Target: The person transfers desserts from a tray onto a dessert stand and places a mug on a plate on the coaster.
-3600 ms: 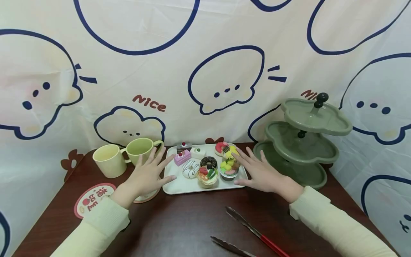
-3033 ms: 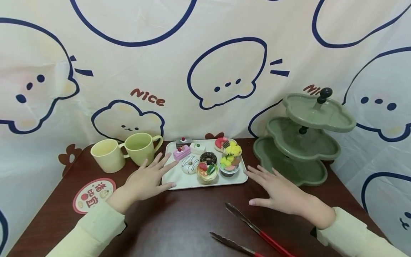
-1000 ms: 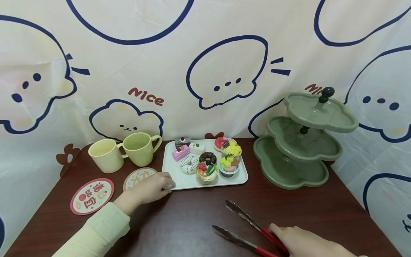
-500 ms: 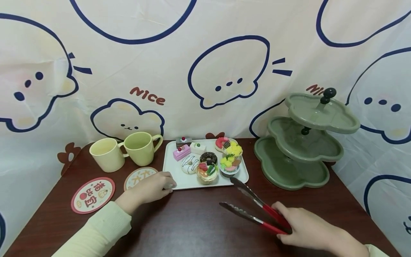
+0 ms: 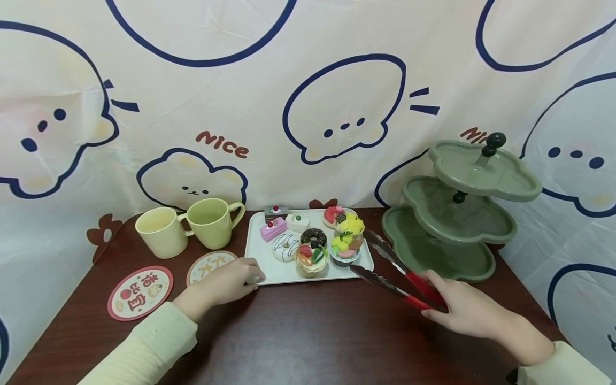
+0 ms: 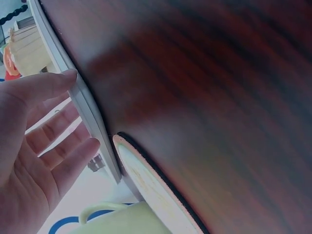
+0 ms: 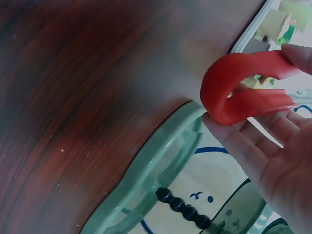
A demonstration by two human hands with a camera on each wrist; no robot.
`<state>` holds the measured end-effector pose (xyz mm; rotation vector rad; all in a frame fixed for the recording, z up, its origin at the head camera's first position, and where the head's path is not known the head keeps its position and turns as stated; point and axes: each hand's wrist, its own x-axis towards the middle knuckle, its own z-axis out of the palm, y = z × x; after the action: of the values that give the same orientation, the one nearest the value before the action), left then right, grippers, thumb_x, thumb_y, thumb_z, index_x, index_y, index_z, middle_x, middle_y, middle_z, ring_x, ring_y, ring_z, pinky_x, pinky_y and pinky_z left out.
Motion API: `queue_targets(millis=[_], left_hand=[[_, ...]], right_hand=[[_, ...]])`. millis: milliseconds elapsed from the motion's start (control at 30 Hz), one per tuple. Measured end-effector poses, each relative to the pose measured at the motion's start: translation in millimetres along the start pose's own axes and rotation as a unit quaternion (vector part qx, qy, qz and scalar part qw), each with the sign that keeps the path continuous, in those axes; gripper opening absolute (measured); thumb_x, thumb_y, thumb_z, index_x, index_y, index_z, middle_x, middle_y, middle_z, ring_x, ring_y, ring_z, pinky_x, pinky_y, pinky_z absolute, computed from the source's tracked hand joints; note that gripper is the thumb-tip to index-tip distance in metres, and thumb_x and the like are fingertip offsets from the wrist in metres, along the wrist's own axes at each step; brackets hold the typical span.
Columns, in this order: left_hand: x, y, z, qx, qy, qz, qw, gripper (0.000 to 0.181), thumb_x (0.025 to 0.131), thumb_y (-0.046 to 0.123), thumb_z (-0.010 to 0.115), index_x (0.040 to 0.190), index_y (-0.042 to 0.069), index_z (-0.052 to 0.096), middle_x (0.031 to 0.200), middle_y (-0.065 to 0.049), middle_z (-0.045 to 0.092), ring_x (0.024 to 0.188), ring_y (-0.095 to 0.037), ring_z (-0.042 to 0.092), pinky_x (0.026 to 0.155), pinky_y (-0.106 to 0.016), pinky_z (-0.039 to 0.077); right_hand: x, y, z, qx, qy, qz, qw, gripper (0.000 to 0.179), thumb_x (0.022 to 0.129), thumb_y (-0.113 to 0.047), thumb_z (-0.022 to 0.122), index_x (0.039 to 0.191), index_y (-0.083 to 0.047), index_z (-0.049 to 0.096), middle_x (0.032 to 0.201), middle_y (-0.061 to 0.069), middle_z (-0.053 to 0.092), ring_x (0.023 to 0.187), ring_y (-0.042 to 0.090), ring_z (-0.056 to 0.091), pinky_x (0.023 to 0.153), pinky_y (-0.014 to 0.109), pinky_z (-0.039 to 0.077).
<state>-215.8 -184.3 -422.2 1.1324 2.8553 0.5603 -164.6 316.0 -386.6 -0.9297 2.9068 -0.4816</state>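
Note:
My left hand (image 5: 226, 280) grips the left front corner of a white tray (image 5: 284, 274); in the left wrist view its thumb lies on the tray's rim. Cake slices such as a pink one (image 5: 272, 230), a white doughnut (image 5: 285, 247), a dark doughnut (image 5: 314, 236), a fruit-topped cupcake (image 5: 312, 261) and a yellow-topped cup (image 5: 345, 251) sit on the tray. My right hand (image 5: 469, 310) holds red-handled tongs (image 5: 417, 283), their two arms spread. The tongs' metal tips are at the tray's right front corner, beside the yellow-topped cup.
A green three-tier stand (image 5: 462, 219) rises at the back right, close to the tongs. At the left are two mugs, one pale yellow (image 5: 161, 235) and one green (image 5: 210, 224), with a red-rimmed coaster (image 5: 139, 294) and a tan coaster (image 5: 204, 266) in front.
Both open hands came down from over the tray area. The left took the tray's corner; the right picked the tongs up from the table and carried them forward to the tray's right side.

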Motion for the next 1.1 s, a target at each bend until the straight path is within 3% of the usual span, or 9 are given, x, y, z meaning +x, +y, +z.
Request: queue_targets(millis=[133, 300, 467, 600, 700, 867, 1100], left_hand=[[0.2, -0.6, -0.4, 0.000, 0.001, 0.008, 1.0000, 0.017, 0.084, -0.005, 0.076, 0.099, 0.003, 0.078, 0.094, -0.004, 0.068, 0.088, -0.019, 0.068, 0.078, -0.036, 0.058], [0.5, -0.6, -0.5, 0.004, 0.003, 0.016, 0.9999, 0.017, 0.084, -0.005, 0.076, 0.099, 0.003, 0.078, 0.094, -0.004, 0.068, 0.088, -0.019, 0.068, 0.078, -0.036, 0.058], [0.8, -0.7, -0.4, 0.009, 0.009, 0.043, 0.9990, 0.018, 0.083, -0.007, 0.076, 0.097, 0.004, 0.078, 0.092, -0.004, 0.069, 0.088, -0.017, 0.068, 0.077, -0.035, 0.058], [-1.0, -2.2, -0.4, 0.014, 0.013, 0.069, 0.9974, 0.019, 0.082, -0.010, 0.075, 0.094, 0.005, 0.077, 0.090, -0.002, 0.070, 0.086, -0.014, 0.067, 0.076, -0.033, 0.058], [-2.3, -3.1, -0.2, 0.011, 0.020, 0.081, 0.9965, 0.021, 0.081, -0.011, 0.075, 0.092, 0.006, 0.077, 0.089, -0.002, 0.069, 0.084, -0.014, 0.067, 0.075, -0.033, 0.058], [-3.2, -4.6, 0.7, 0.001, 0.023, 0.071, 0.9972, 0.024, 0.080, -0.014, 0.074, 0.093, 0.005, 0.078, 0.090, -0.003, 0.069, 0.086, -0.015, 0.068, 0.075, -0.033, 0.058], [-2.7, -4.2, 1.0, -0.007, 0.016, 0.050, 0.9986, 0.029, 0.078, -0.017, 0.070, 0.094, 0.006, 0.078, 0.089, -0.002, 0.068, 0.085, -0.015, 0.067, 0.075, -0.033, 0.058]], right_hand=[[2.5, 8.4, -0.4, 0.032, -0.002, 0.008, 0.9995, 0.056, 0.093, -0.027, 0.076, 0.136, -0.008, 0.044, 0.098, -0.009, 0.064, 0.080, 0.000, 0.058, 0.069, 0.029, 0.050], [4.1, 18.1, 1.8, 0.075, -0.011, 0.021, 0.9969, 0.055, 0.099, -0.024, 0.070, 0.140, -0.006, 0.037, 0.105, -0.002, 0.061, 0.082, 0.004, 0.055, 0.069, 0.028, 0.046], [3.6, 24.6, 3.6, 0.090, -0.009, 0.053, 0.9945, 0.057, 0.100, -0.022, 0.069, 0.143, -0.007, 0.034, 0.105, 0.002, 0.061, 0.079, 0.006, 0.053, 0.067, 0.028, 0.044], [3.3, 27.8, 4.0, 0.080, -0.007, 0.079, 0.9936, 0.059, 0.098, -0.023, 0.070, 0.143, -0.006, 0.035, 0.088, -0.002, 0.056, 0.069, 0.005, 0.049, 0.061, 0.027, 0.042], [4.4, 29.9, 3.6, 0.054, 0.004, 0.094, 0.9941, 0.062, 0.097, -0.033, 0.071, 0.141, -0.007, 0.037, 0.079, -0.006, 0.055, 0.064, 0.005, 0.049, 0.058, 0.027, 0.042], [9.5, 31.9, 2.5, 0.018, 0.010, 0.113, 0.9934, 0.070, 0.095, -0.052, 0.069, 0.141, -0.008, 0.041, 0.075, -0.009, 0.058, 0.062, 0.006, 0.051, 0.057, 0.028, 0.042], [17.5, 29.3, 1.7, -0.010, 0.025, 0.095, 0.9951, 0.058, 0.095, -0.051, 0.069, 0.130, -0.007, 0.057, 0.079, -0.009, 0.055, 0.065, 0.006, 0.049, 0.057, 0.028, 0.041]])
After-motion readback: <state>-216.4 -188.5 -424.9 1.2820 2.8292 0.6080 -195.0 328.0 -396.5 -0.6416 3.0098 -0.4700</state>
